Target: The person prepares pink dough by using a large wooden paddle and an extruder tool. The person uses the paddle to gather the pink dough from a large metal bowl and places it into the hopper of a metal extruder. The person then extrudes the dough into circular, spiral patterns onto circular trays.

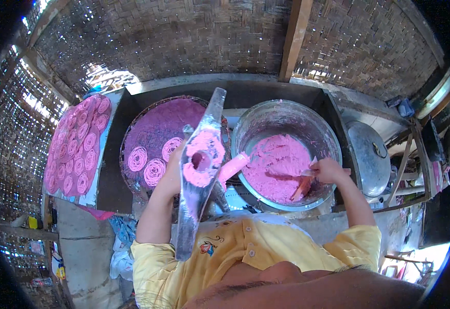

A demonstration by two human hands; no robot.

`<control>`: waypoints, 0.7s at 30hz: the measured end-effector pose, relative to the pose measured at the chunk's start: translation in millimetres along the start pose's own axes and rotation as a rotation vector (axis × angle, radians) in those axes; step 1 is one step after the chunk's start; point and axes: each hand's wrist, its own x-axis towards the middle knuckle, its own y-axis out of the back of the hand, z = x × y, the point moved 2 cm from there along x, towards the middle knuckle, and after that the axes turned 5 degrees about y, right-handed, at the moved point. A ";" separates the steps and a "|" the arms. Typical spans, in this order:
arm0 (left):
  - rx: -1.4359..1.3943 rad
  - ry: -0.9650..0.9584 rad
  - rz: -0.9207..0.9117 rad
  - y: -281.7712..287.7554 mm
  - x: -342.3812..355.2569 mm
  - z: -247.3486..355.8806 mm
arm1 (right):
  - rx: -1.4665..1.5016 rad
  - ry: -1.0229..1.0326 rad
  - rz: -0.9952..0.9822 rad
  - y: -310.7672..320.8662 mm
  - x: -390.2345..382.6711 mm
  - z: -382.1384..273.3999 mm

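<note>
A metal press point(187, 206) with a long bar handle stands in front of my body, its round opening point(201, 161) ringed with pink dough. My left hand point(171, 174) is against the far left side of the press, its fingers hidden behind the metal. A pink-coated cylinder point(234, 166) slants beside the press, toward the basin. In the large metal basin point(246, 117) lies a mass of soft pink dough point(275, 160). My right hand point(329, 171) is closed on a flat brown spatula point(301, 189) at the basin's right side, its blade in the dough. A small pale piece shows by the fingers.
Left of the press, a round tray point(124, 135) lined with purple cloth carries three pink coiled rounds point(137, 158). Farther left, a pink cloth point(66, 116) holds several more. A dark wooden frame point(113, 175) surrounds tray and basin. A domed metal lid point(367, 154) stands at right.
</note>
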 end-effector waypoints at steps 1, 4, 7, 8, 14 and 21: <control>0.139 -0.092 -0.020 -10.6 -1.2 5.7 | 0.126 0.040 0.002 20.5 -13.1 0.5; 0.513 -0.283 0.007 -23.2 5.7 9.7 | 0.412 0.236 0.057 70.8 -36.1 -2.9; 0.855 -0.446 0.006 -46.2 12.3 24.8 | 0.645 0.423 0.133 108.7 -50.9 -15.5; 0.951 -0.486 -0.025 -56.6 12.0 31.5 | 0.725 0.479 0.149 118.9 -55.1 -22.4; 0.993 -0.507 -0.087 -81.1 18.6 36.8 | 0.495 0.547 0.244 147.7 -61.4 -57.3; 1.144 -0.555 -0.023 -90.2 10.8 34.1 | -0.456 0.708 0.815 185.4 -75.3 -130.6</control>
